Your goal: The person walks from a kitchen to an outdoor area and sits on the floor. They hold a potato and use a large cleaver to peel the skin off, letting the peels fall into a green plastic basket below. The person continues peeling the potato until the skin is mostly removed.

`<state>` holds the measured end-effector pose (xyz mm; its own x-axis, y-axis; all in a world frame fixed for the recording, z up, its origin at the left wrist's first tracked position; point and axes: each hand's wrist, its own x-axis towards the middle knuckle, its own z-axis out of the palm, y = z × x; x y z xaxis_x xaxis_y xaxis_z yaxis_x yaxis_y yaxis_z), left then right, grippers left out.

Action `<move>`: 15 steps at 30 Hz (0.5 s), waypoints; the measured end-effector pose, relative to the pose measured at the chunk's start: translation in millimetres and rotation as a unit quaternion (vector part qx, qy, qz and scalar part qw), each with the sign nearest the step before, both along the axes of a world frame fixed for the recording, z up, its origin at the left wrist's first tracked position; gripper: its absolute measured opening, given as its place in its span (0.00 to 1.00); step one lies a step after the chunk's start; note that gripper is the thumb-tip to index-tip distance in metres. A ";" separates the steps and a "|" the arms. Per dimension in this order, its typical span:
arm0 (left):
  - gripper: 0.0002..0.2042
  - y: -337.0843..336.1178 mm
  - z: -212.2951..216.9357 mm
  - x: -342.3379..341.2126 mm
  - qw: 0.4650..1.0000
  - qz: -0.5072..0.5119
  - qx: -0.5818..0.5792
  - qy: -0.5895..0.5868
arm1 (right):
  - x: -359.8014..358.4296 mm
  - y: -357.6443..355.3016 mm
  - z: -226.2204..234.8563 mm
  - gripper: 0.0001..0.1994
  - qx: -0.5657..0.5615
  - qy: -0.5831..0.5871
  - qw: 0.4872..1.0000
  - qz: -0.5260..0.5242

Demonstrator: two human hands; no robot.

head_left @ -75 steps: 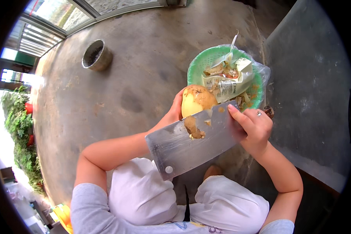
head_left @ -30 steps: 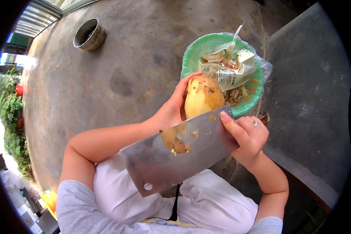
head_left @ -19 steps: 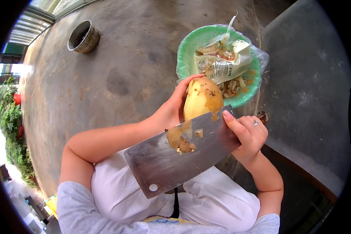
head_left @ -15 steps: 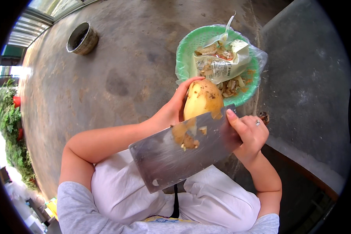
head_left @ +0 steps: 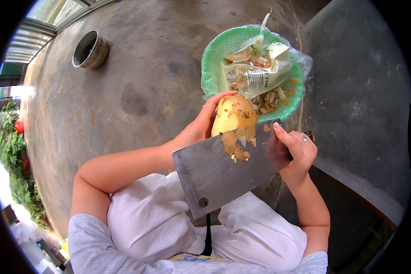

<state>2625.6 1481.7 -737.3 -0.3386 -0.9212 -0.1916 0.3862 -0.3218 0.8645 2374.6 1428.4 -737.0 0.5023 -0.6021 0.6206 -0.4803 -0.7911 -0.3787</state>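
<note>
Potato (head_left: pixel 234 113) gripped in left hand (head_left: pixel 203 118), cleaver (head_left: pixel 228 176) in right hand (head_left: pixel 300 153) hiding potato's near end, green basin (head_left: pixel 208 66) beyond, pot (head_left: pixel 98 54) off left

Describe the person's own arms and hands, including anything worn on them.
Short, light-grey sleeves leave the forearms bare. The right hand wears a silvery ring; the left hand shows none, though it is partly hidden. Both are without gloves.
</note>
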 end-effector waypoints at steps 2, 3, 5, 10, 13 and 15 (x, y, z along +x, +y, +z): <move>0.53 -0.6 -1.0 -0.7 1.000 -0.002 -0.001 -0.002 | -3.2 -0.2 -1.5 0.26 0.014 -0.002 1.000 -0.004; 0.53 -1.4 -0.1 -1.4 1.000 -0.003 0.002 -0.004 | -4.5 -0.9 -1.7 0.26 0.020 -0.004 1.000 -0.006; 0.54 -3.2 0.5 -2.6 1.000 -0.004 0.011 0.000 | -4.5 -1.3 -3.5 0.25 0.017 -0.011 1.000 -0.014; 0.57 -0.9 -0.4 0.4 1.000 -0.016 -0.012 0.000 | -8.1 -5.1 -5.7 0.23 0.050 -0.011 0.998 -0.032; 0.59 -0.3 4.1 8.0 0.995 -0.037 -0.083 -0.029 | -13.7 -9.9 -13.5 0.20 0.087 -0.021 0.994 -0.063; 0.59 3.4 9.3 4.4 0.996 -0.037 -0.064 -0.046 | -17.6 -15.9 -21.3 0.20 0.136 -0.032 0.985 -0.098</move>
